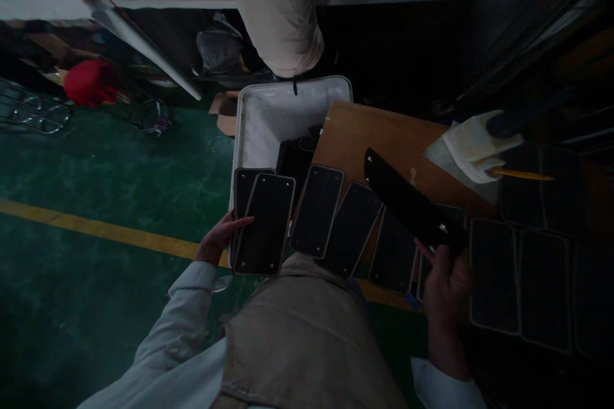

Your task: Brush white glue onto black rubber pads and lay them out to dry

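Observation:
My left hand is closed on the left edge of two overlapping black panels with rounded corners, pale edging and metal studs. They are held over the near end of a white bin. In my right hand is another black panel, gripped at its near end and raised at a slant above the table. Below it, several similar panels lie in a row along the near edge of the brown tabletop. Dark pieces lie inside the bin.
A gloved hand of another person holds a yellow stick at the table's right. Someone in a beige shirt stands beyond the bin. A red stool and a cardboard box stand on the green floor.

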A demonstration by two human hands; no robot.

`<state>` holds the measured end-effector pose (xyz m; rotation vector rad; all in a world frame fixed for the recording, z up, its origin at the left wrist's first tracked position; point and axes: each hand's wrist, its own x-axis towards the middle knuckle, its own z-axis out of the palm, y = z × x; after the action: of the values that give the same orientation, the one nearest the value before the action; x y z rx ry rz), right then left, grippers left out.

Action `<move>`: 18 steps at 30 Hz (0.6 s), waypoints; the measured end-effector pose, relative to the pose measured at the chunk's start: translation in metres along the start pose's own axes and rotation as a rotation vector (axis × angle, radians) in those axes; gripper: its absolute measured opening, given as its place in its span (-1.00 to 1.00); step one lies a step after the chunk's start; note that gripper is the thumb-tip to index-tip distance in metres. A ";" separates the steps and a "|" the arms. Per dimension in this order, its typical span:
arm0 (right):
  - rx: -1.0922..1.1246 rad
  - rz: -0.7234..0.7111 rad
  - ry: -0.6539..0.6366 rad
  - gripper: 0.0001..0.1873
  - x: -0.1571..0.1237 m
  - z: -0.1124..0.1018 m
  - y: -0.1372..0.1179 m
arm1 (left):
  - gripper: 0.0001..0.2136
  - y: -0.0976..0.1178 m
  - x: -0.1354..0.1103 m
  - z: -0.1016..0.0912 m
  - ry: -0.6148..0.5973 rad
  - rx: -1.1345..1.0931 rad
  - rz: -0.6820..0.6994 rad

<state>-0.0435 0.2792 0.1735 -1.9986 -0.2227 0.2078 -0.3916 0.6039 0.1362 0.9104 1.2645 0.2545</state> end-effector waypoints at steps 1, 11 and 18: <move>0.049 -0.007 0.008 -0.49 0.004 0.001 -0.005 | -0.43 -0.003 -0.002 -0.004 0.021 -0.010 -0.005; 0.047 -0.246 0.108 -0.50 0.082 0.028 -0.048 | -0.39 -0.006 -0.023 0.002 0.137 -0.030 -0.049; -0.334 -0.759 -0.076 -0.53 0.161 0.071 0.018 | -0.67 -0.002 -0.043 0.007 0.262 -0.060 -0.063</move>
<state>0.0963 0.3743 0.1198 -2.0818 -1.0938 -0.2564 -0.3999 0.5732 0.1654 0.8019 1.5160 0.3689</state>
